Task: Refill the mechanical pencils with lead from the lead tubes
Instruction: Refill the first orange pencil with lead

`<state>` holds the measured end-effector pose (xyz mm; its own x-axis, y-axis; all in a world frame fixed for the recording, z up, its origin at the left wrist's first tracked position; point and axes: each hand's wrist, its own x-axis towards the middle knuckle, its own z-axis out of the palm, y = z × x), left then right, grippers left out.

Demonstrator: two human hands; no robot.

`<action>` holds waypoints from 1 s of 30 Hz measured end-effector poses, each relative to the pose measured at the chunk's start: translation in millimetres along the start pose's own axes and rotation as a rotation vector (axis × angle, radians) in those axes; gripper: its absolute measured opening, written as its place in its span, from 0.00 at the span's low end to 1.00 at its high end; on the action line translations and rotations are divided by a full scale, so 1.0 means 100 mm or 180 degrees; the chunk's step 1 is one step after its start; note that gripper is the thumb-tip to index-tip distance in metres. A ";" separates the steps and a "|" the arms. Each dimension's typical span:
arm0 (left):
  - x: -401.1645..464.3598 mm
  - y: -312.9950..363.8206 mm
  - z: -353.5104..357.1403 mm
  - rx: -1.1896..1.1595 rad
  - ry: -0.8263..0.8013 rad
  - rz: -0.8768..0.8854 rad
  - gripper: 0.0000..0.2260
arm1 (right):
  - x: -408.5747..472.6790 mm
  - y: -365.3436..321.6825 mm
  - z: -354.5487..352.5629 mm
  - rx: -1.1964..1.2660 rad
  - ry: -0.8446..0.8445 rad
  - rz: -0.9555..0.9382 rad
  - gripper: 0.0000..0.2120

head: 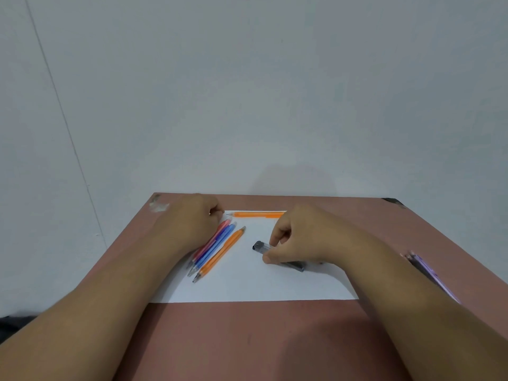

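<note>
A left hand (192, 224) is seen resting at the far left corner of a white sheet of paper (247, 287), its fingers curled; whether anything is held in that grip cannot be told. Just beside it, a bundle of red, blue and orange mechanical pencils (214, 250) is laid side by side, apparently grouped to await refilling, while a single orange pencil (258, 214) is set apart along the sheet's far edge. Further right, a dark lead tube (261, 247) lying on the paper is pinched by the right hand (297, 237) between thumb and fingertips, seemingly to be lifted or opened. At the far right edge, purple pencils (428, 270) are partly hidden behind the forearm. Everything is carried by a reddish-brown tabletop (247, 339) pushed against a plain pale wall (247, 92).
</note>
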<state>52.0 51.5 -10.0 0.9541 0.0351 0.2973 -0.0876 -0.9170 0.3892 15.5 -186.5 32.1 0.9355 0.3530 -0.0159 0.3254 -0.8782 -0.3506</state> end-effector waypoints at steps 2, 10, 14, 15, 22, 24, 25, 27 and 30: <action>-0.01 0.02 -0.01 -0.0069 0.0053 0.0020 0.09 | 0.01 0.00 0.02 -0.0038 0.0056 -0.0030 0.10; -0.11 0.23 -0.06 -0.0898 0.0480 0.0532 0.10 | 0.06 0.03 0.06 0.0871 0.0618 -0.0092 0.07; -0.21 0.36 -0.11 -0.1797 0.0347 0.0842 0.08 | 0.07 0.04 0.07 0.1643 0.1019 -0.0147 0.06; -0.23 0.39 -0.12 -0.1980 0.0281 0.0857 0.08 | 0.07 0.04 0.07 0.1794 0.1086 -0.0149 0.06; -0.27 0.51 -0.16 -0.2261 0.0252 0.0735 0.06 | 0.09 0.03 0.12 0.2257 0.1207 -0.0237 0.05; -0.29 0.52 -0.16 -0.2314 0.0227 0.0707 0.07 | 0.09 0.03 0.13 0.2284 0.1211 -0.0282 0.05; -0.29 0.53 -0.17 -0.2383 0.0191 0.0690 0.08 | 0.09 0.03 0.14 0.2297 0.1219 -0.0294 0.05; -0.31 0.54 -0.17 -0.2525 0.0115 0.0667 0.08 | 0.09 0.02 0.14 0.2333 0.1222 -0.0291 0.05; -0.32 0.57 -0.18 -0.2543 0.0111 0.0611 0.09 | 0.08 0.01 0.15 0.2396 0.1170 -0.0288 0.06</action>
<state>11.7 5.7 18.6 0.8935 -0.0690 0.4436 -0.4382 -0.3492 0.8283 21.2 -179.3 17.8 0.9379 0.1697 0.3026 0.3446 -0.3559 -0.8687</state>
